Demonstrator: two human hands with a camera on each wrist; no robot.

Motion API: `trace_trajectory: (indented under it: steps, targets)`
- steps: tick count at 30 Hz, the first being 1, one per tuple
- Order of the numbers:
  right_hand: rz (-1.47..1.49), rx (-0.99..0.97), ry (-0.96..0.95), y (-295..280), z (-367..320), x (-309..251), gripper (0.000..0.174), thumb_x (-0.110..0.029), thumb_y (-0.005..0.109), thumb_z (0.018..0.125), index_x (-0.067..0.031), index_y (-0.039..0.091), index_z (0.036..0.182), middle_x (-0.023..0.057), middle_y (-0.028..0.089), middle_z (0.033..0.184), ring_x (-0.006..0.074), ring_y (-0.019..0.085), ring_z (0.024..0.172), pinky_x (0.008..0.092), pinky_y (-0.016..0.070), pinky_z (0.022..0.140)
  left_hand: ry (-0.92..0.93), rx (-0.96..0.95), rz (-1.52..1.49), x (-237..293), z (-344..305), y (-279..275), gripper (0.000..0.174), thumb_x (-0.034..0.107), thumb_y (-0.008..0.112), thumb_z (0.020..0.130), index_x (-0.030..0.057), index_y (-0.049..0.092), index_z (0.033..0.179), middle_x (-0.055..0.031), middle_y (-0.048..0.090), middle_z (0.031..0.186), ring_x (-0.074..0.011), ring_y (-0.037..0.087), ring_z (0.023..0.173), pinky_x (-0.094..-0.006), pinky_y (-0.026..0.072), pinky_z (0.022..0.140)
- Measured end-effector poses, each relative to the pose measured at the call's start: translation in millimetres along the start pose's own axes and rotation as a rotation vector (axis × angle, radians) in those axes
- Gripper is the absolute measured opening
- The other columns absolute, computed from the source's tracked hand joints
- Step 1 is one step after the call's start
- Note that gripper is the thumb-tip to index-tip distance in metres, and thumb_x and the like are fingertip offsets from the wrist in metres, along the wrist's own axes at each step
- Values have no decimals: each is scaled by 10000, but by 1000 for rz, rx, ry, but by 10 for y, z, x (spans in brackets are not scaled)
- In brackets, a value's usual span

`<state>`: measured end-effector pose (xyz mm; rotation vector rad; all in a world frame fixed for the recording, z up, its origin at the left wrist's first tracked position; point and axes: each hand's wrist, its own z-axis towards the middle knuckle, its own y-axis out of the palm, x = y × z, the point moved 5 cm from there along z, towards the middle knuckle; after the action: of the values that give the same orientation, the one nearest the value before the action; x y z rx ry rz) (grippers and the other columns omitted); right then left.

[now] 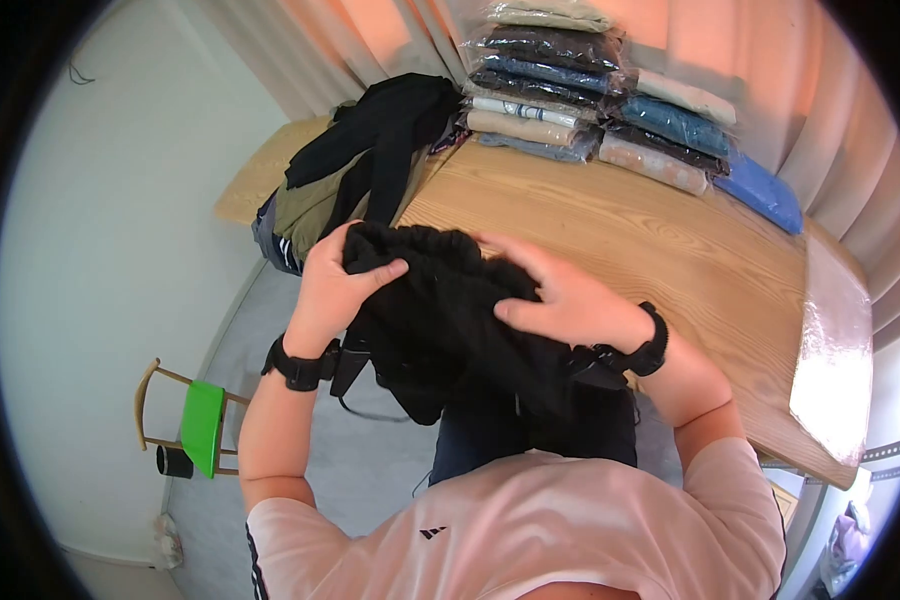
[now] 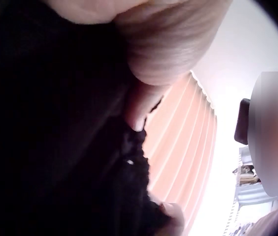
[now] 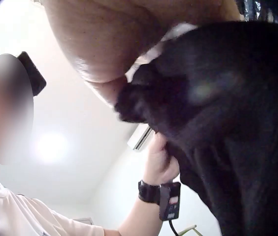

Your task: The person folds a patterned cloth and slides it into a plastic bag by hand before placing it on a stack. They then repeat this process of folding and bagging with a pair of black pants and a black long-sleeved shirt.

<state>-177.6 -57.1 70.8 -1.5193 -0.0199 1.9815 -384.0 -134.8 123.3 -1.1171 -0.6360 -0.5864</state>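
A black garment with a bunched, gathered top edge hangs in front of the body, over the lap and near the table's front edge. At its upper left corner my left hand grips the cloth, thumb lying across the near side. My right hand holds the upper right part, thumb on the near face and fingers behind. Dark cloth fills much of the left wrist view. From the right wrist, the garment drops in loose folds, its gathered edge between the two hands.
A wooden table stretches ahead. Stacks of clothes in clear bags stand at its back. A loose heap of clothes lies at the left, a shiny plastic sheet at the right edge. A green-seated chair stands on the floor.
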Motion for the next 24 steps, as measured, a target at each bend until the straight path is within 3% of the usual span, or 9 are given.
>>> trace_trajectory:
  steps: [2,3,8,11,13,14,17,21,24]
  targets:
    - [46,156,125,-115,-70,33,750,-231,675,801,-88,301,1435,183,468,1330,270,490,1201,370,375,1032,24,196,-120,12,-103,-116,323,124,780,740,-21,625,983,-51,663,891,-108,582,823,-263,471,774]
    - [89,204,79,-136,-105,7,801,-232,736,763,-90,313,1428,181,474,1315,274,491,1203,386,372,1040,49,260,-136,11,-124,-178,326,143,775,753,-32,627,984,-62,672,910,-108,587,820,-264,471,784]
    - [16,245,-15,2,-239,43,862,-124,792,685,-76,330,1411,166,481,1305,247,495,1199,378,372,1046,20,285,-405,212,-171,-208,322,132,751,779,-30,623,1026,-44,674,938,-109,600,844,-263,477,801]
    - [-61,309,54,82,-272,111,737,-131,768,719,-36,410,1356,174,548,1224,252,537,1142,349,395,1016,82,261,-365,258,-153,-170,328,143,753,778,-27,626,1027,-44,675,941,-105,599,850,-260,474,803]
    - [-66,345,217,57,-275,231,499,-114,688,807,5,509,1258,146,616,1118,220,579,1063,312,431,956,76,250,-315,255,-139,-160,346,152,754,779,-30,623,1042,-47,673,949,-100,596,859,-258,470,811]
    - [-70,346,218,18,-279,231,499,-114,688,807,5,509,1258,146,616,1118,220,579,1063,312,431,956,78,250,-319,239,-129,-186,346,152,754,779,-30,623,1042,-47,673,949,-100,596,859,-258,470,811]
    - [540,521,125,-159,-265,216,274,-42,492,929,51,550,1180,89,627,1109,142,582,1015,275,452,903,46,170,-320,147,-98,-297,393,149,757,774,-35,608,1087,-57,665,984,-106,595,882,-260,471,828]
    - [779,457,99,-216,-157,12,290,-31,504,913,60,537,1187,89,606,1143,159,576,1032,282,437,935,30,64,-430,101,-117,-379,444,116,752,764,-38,584,1145,-62,652,1032,-119,595,911,-264,476,849]
    - [684,374,113,-231,-148,-229,335,-77,573,889,44,539,1200,78,601,1147,150,563,1041,284,426,948,14,36,-437,110,-165,-474,448,83,742,754,-39,580,1153,-57,647,1039,-120,594,921,-266,477,857]
